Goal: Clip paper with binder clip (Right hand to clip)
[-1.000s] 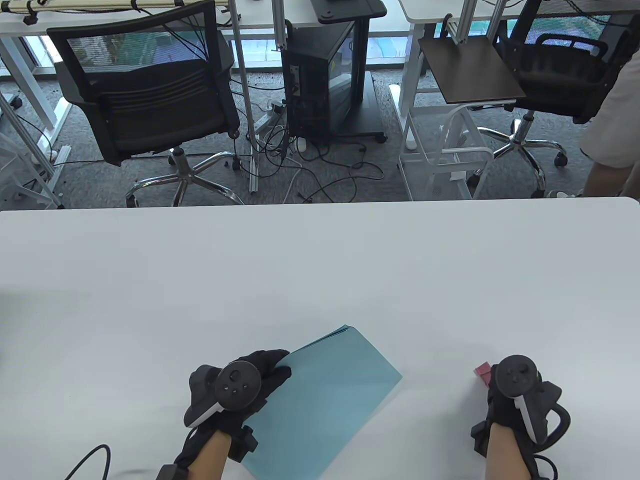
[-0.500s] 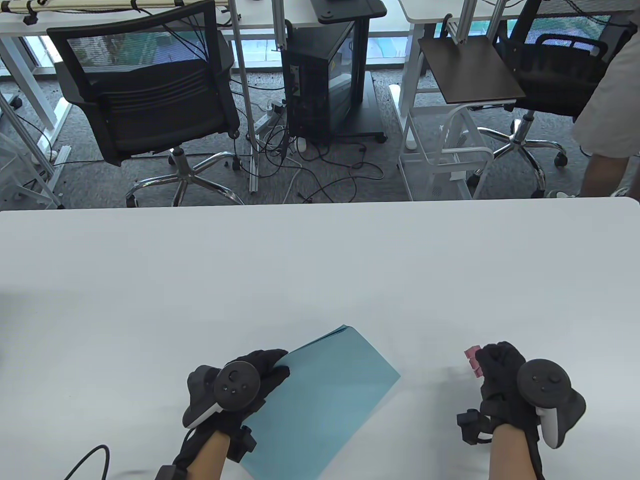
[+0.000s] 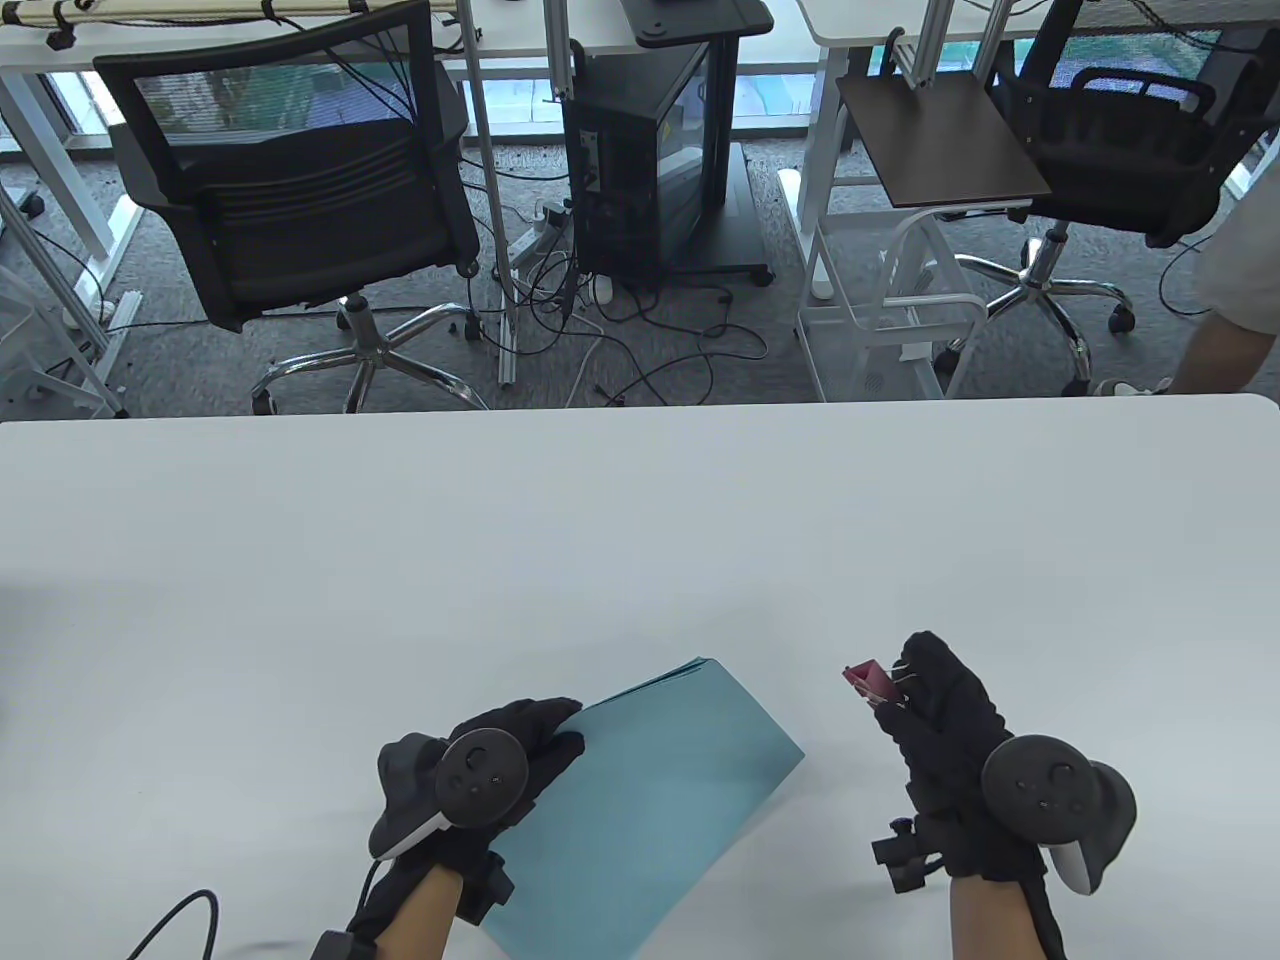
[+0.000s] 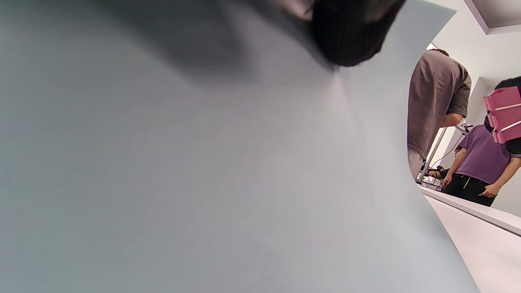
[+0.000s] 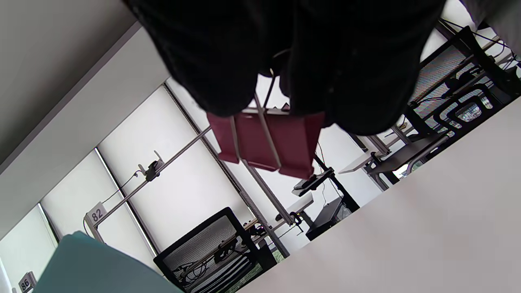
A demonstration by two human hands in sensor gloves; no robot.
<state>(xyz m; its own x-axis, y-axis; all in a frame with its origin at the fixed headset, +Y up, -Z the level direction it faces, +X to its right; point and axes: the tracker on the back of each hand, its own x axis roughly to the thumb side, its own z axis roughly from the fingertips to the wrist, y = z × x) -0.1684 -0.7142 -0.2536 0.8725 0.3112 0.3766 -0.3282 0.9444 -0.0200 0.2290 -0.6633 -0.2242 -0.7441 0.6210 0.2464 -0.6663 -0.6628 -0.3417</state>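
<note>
A stack of blue-green paper (image 3: 645, 800) lies at the table's near edge, one corner pointing away. My left hand (image 3: 500, 760) rests flat on its left edge; in the left wrist view the paper (image 4: 203, 171) fills the frame under a fingertip (image 4: 350, 32). My right hand (image 3: 925, 700) holds a dark red binder clip (image 3: 868, 682) by its wire handles, lifted off the table to the right of the paper's far corner. The right wrist view shows the clip (image 5: 268, 142) pinched between my gloved fingers (image 5: 342, 73), with the paper's corner (image 5: 97, 268) at lower left. The clip also shows pink at the left wrist view's right edge (image 4: 504, 114).
The white table (image 3: 640, 520) stretches far beyond the hands. Beyond its far edge stand office chairs (image 3: 300, 200), a computer cart (image 3: 650, 150) and a white trolley (image 3: 900, 300). A person's leg (image 3: 1230, 320) shows at the far right.
My right hand has picked the binder clip up off the table and carried it up and left toward the paper. My left hand and the paper have stayed put.
</note>
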